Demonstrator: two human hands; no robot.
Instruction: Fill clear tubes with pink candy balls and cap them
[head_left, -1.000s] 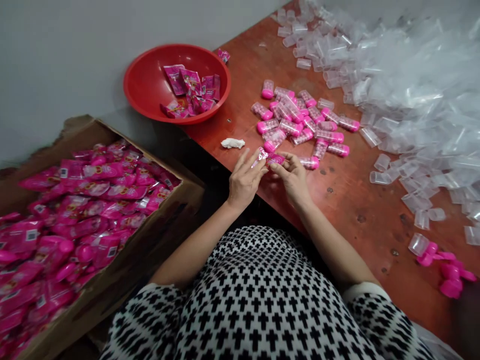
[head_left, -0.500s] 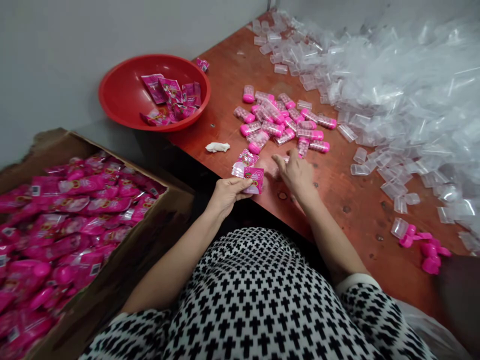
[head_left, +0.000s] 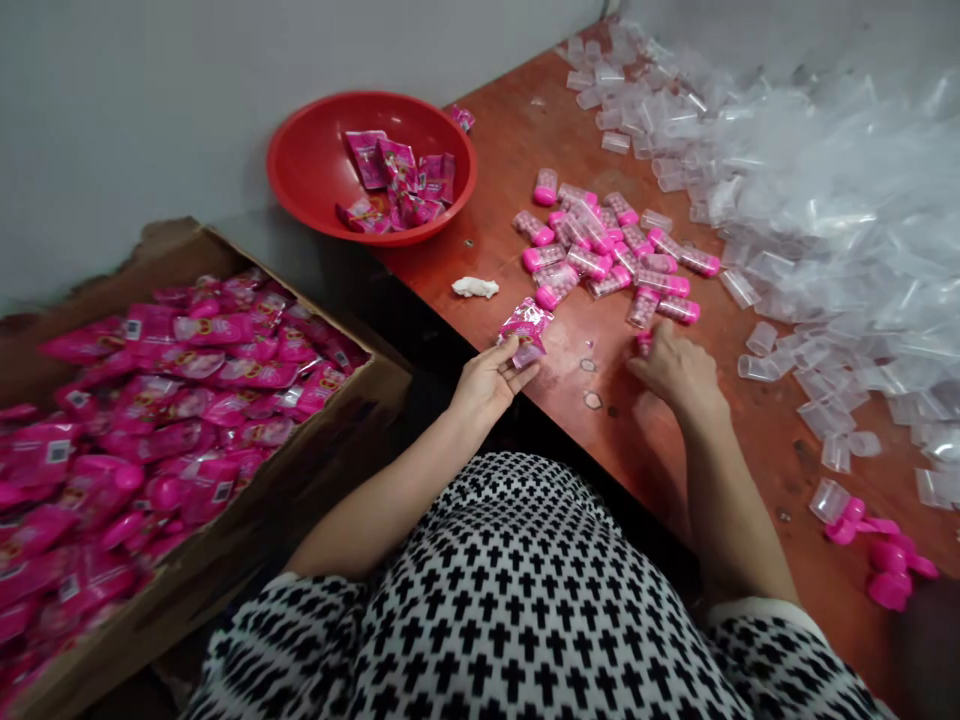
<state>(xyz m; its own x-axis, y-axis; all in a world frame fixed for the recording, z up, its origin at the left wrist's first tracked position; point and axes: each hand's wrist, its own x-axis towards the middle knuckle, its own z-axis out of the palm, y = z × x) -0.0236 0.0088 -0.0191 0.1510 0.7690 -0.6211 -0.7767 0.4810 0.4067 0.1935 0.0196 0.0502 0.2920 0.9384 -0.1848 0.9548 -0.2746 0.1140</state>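
My left hand [head_left: 491, 380] pinches a torn pink sachet [head_left: 526, 330] at the near edge of the reddish-brown table [head_left: 697, 440]. My right hand [head_left: 679, 370] lies knuckles-up on the table just right of it, its fingertips closed around a small pink-capped tube [head_left: 645, 343] that is mostly hidden. Just beyond both hands lies a cluster of several filled pink-capped tubes [head_left: 607, 250].
A red bowl [head_left: 315, 150] with empty pink sachets sits at the table's far left corner. A cardboard box [head_left: 225, 540] full of pink sachets stands on my left. Clear empty tubes [head_left: 825, 200] are heaped on the right; loose pink caps [head_left: 885, 560] lie near right. A white scrap [head_left: 475, 287] rests near the edge.
My hands parted: the left kept the sachet at the table's edge, while the right moved rightward with a pink tube down to the table near the cluster.
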